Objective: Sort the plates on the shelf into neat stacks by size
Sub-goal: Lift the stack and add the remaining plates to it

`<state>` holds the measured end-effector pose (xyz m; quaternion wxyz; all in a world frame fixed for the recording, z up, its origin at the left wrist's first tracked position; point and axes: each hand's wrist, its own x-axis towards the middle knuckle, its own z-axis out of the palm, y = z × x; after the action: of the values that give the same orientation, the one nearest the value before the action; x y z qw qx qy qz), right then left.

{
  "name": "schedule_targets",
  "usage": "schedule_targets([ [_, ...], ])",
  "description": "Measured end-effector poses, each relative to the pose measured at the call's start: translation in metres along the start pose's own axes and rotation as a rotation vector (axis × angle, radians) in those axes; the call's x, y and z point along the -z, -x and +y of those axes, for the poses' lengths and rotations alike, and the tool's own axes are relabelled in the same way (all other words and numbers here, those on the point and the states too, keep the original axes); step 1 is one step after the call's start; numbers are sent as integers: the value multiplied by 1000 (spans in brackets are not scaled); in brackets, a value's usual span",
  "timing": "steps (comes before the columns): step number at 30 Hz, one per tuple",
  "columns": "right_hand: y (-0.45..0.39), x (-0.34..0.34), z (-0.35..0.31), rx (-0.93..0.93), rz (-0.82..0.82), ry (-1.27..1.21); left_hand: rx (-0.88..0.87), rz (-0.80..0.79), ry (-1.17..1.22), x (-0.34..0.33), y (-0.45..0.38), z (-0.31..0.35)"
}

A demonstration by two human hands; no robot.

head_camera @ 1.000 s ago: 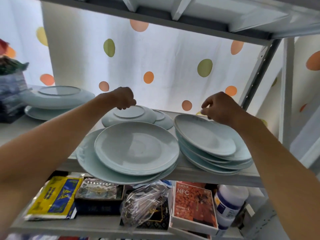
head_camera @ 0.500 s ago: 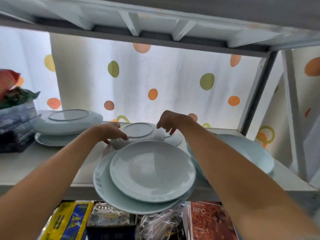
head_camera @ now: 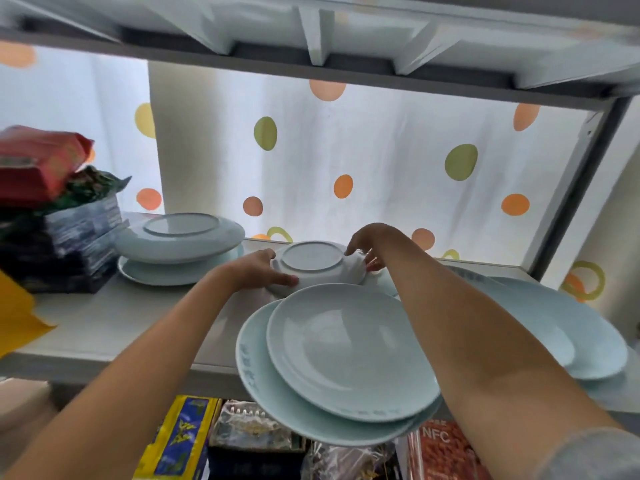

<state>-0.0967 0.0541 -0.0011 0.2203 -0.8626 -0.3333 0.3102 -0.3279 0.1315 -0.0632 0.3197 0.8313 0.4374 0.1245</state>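
A small pale-blue plate [head_camera: 317, 263] lies upside down at the back of the grey shelf [head_camera: 114, 323]. My left hand [head_camera: 258, 271] grips its left rim and my right hand [head_camera: 369, 245] grips its right rim. In front of it, two larger plates [head_camera: 346, 351] are stacked face up and hang over the shelf's front edge. Another stack of large plates [head_camera: 568, 337] lies at the right, partly hidden by my right arm. At the back left a big upturned plate [head_camera: 180, 237] rests on a flat plate [head_camera: 156, 273].
Packets and a pile of dark boxes [head_camera: 62, 216] fill the shelf's left end, with a yellow sheet [head_camera: 15, 320] at the edge. A dotted curtain [head_camera: 346, 157] hangs behind. The upper shelf [head_camera: 311, 32] is close overhead. Bags and an orange box [head_camera: 440, 452] sit on the lower shelf.
My right hand left the right-hand stack and came across to the small upturned plate. Both hands now hold its rim. The camera has moved closer and lower.
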Motion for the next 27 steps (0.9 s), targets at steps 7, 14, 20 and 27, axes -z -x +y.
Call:
schedule_targets([
  [7, -11, 7, 1, -38, -52, -425, 7, -32, 198, 9, -3, -11],
  [14, 5, 8, -26, 197, -131, -788, 6, -44, 426, 15, 2, -11],
  [20, 34, 14, -56, 370, -35, -895, -96, 163, 419, 17, 5, 10],
  [27, 106, 32, -74, 638, 126, -818, -297, 178, 477, 41, 54, 82],
])
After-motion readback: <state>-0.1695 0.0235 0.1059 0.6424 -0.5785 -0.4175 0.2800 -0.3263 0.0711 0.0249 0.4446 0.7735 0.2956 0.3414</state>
